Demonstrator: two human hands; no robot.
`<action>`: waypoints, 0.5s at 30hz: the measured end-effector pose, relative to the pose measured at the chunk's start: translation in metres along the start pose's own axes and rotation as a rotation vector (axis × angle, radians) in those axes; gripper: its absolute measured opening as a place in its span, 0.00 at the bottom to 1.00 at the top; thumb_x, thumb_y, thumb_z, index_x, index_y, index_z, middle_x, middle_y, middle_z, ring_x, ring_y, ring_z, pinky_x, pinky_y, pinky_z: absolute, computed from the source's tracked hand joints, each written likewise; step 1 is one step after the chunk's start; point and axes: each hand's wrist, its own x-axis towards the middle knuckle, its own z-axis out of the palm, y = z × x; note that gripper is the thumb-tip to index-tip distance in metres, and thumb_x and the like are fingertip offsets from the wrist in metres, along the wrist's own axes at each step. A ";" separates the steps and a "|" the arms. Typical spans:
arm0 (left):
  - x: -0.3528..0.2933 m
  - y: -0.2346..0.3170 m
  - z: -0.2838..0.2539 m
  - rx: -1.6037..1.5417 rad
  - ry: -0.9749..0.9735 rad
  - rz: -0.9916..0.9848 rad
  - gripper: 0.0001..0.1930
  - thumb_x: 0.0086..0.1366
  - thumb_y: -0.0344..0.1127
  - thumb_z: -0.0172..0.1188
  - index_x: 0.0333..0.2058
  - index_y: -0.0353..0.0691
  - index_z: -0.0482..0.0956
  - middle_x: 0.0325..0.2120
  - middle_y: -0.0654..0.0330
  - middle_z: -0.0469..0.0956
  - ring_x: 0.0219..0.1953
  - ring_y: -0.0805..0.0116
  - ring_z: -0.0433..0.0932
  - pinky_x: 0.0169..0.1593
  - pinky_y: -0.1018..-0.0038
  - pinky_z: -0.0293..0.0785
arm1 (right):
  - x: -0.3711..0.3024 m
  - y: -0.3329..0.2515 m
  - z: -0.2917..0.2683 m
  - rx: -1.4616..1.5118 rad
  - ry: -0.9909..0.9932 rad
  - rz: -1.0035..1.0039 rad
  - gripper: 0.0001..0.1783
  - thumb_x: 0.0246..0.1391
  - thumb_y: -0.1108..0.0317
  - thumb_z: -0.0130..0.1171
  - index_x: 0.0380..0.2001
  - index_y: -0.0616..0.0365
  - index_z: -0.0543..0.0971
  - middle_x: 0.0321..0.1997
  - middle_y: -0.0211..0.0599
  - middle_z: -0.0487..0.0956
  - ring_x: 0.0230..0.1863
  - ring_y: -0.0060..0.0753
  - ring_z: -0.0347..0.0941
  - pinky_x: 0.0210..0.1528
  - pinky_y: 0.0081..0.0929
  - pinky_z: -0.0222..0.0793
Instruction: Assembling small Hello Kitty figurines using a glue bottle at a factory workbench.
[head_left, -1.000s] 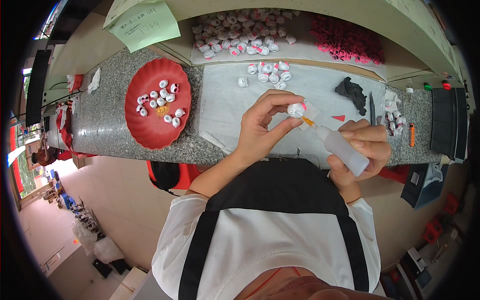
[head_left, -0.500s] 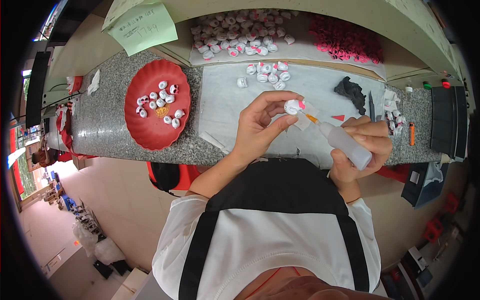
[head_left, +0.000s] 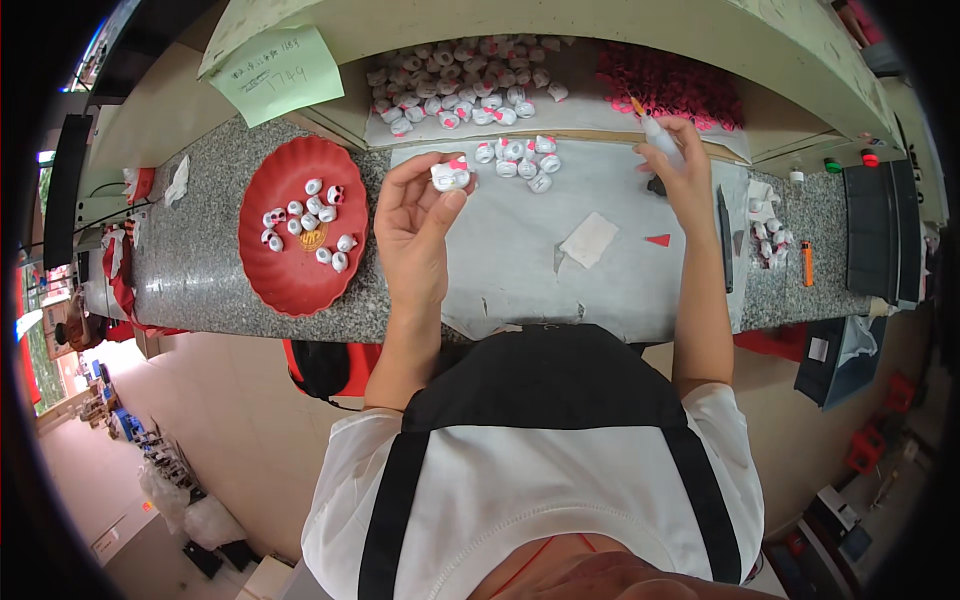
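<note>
Between the thumb and fingers of my left hand (head_left: 412, 235) is a small white figure head (head_left: 450, 176) with a pink bow. My right hand (head_left: 688, 178), raised at the far right of the work sheet, grips a translucent squeeze bottle (head_left: 661, 142) with an orange nozzle pointing up and away. The nozzle is close to a heap of dark pink small pieces (head_left: 690, 92) on the shelf. A loose group of similar white heads (head_left: 520, 160) sits just right of my left hand. Beneath my right hand a black crumpled cloth (head_left: 655, 187) is mostly hidden.
A red scalloped plate (head_left: 270, 270) with several white heads stands at left. The shelf behind holds many white heads (head_left: 460, 85). On the pale sheet (head_left: 500, 270) are a white paper piece (head_left: 590, 240), a red triangle (head_left: 658, 240) and a dark slim tool (head_left: 724, 240). An orange lighter-like object (head_left: 807, 264) lies at right.
My hands have moved apart: the left went left with the white head, the right went up and away with the squeeze bottle. The white paper piece now lies on the sheet.
</note>
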 end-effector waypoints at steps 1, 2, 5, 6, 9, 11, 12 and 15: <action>-0.001 0.001 0.001 0.002 0.004 -0.001 0.16 0.48 0.18 0.50 0.38 0.32 0.62 0.37 0.52 0.67 0.40 0.68 0.68 0.45 0.73 0.65 | 0.012 0.021 -0.005 -0.249 0.059 -0.054 0.13 0.39 0.78 0.51 0.33 0.62 0.66 0.26 0.36 0.68 0.28 0.26 0.68 0.25 0.21 0.65; -0.004 0.003 0.004 0.009 0.002 -0.028 0.16 0.48 0.19 0.51 0.38 0.32 0.62 0.37 0.52 0.67 0.40 0.68 0.68 0.44 0.74 0.65 | 0.022 0.028 -0.005 -0.497 0.116 -0.109 0.13 0.39 0.76 0.52 0.33 0.61 0.68 0.26 0.37 0.69 0.29 0.29 0.68 0.26 0.23 0.64; -0.009 0.002 0.005 0.018 -0.033 -0.036 0.16 0.48 0.19 0.51 0.38 0.32 0.62 0.38 0.52 0.67 0.40 0.69 0.67 0.45 0.74 0.65 | 0.040 0.033 0.001 -0.963 0.090 -0.365 0.12 0.37 0.74 0.54 0.31 0.59 0.69 0.26 0.40 0.69 0.29 0.39 0.68 0.28 0.28 0.62; -0.010 0.002 0.006 0.009 -0.035 -0.054 0.16 0.48 0.19 0.51 0.38 0.32 0.62 0.38 0.52 0.67 0.40 0.69 0.67 0.45 0.74 0.65 | 0.044 0.038 0.002 -0.979 0.082 -0.342 0.12 0.35 0.73 0.56 0.29 0.58 0.70 0.27 0.43 0.69 0.30 0.46 0.65 0.31 0.32 0.61; -0.010 0.001 0.006 0.015 -0.054 -0.051 0.16 0.48 0.19 0.51 0.38 0.32 0.62 0.37 0.52 0.67 0.40 0.69 0.67 0.44 0.75 0.65 | 0.050 0.046 -0.001 -1.064 0.057 -0.378 0.11 0.35 0.73 0.56 0.27 0.59 0.71 0.26 0.43 0.69 0.29 0.46 0.65 0.30 0.32 0.61; -0.011 0.001 0.006 0.010 -0.047 -0.068 0.17 0.48 0.18 0.51 0.38 0.32 0.62 0.37 0.53 0.67 0.40 0.70 0.67 0.44 0.76 0.64 | 0.047 0.039 0.002 -0.985 0.030 -0.370 0.09 0.36 0.73 0.55 0.26 0.60 0.71 0.25 0.42 0.70 0.28 0.42 0.66 0.28 0.29 0.61; -0.011 -0.002 0.005 0.014 -0.062 -0.079 0.17 0.48 0.18 0.51 0.38 0.32 0.62 0.38 0.53 0.67 0.41 0.71 0.67 0.45 0.77 0.64 | 0.044 0.033 0.002 -0.909 0.009 -0.357 0.07 0.36 0.74 0.55 0.24 0.61 0.71 0.25 0.40 0.71 0.26 0.37 0.67 0.26 0.27 0.62; -0.011 -0.012 0.011 0.002 -0.106 -0.139 0.17 0.47 0.19 0.52 0.38 0.32 0.63 0.38 0.54 0.66 0.42 0.71 0.66 0.47 0.77 0.61 | 0.015 0.003 0.018 -0.266 -0.062 0.103 0.04 0.38 0.75 0.54 0.22 0.63 0.71 0.24 0.34 0.71 0.23 0.23 0.66 0.20 0.19 0.60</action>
